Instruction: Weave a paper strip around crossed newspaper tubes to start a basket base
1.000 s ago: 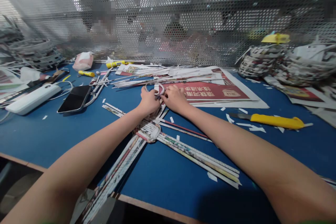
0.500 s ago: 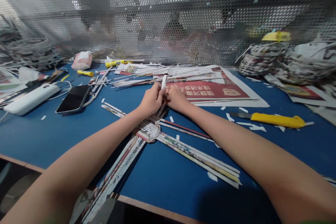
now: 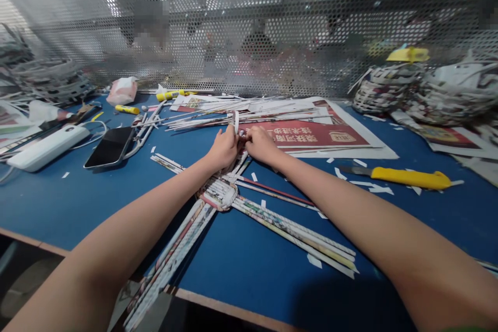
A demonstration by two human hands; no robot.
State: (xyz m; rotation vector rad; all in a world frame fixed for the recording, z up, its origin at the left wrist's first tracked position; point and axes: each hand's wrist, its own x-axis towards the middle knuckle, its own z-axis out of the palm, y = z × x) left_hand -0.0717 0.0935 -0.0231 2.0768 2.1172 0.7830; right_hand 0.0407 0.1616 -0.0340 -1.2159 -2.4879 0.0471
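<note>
A cross of rolled newspaper strips (image 3: 218, 194) lies on the blue table (image 3: 58, 192), woven together at its centre. Its arms run toward the front edge and to the right. My left hand (image 3: 223, 149) and my right hand (image 3: 260, 145) meet just beyond that centre. Both are closed, pinching a thin pale paper strip (image 3: 236, 122) that stands up between them. The fingertips are partly hidden behind the knuckles.
A yellow-handled utility knife (image 3: 404, 177) lies to the right among paper scraps. A red printed sheet (image 3: 311, 135) and loose paper rods (image 3: 202, 116) lie behind my hands. A black phone (image 3: 111, 146), a white power bank (image 3: 44, 146) and woven baskets (image 3: 389, 88) sit along the sides. Perforated metal screen behind.
A second ago the strip curved in a loop between my hands. It now stands upright as a short straight end, and my hands have drawn closer together.
</note>
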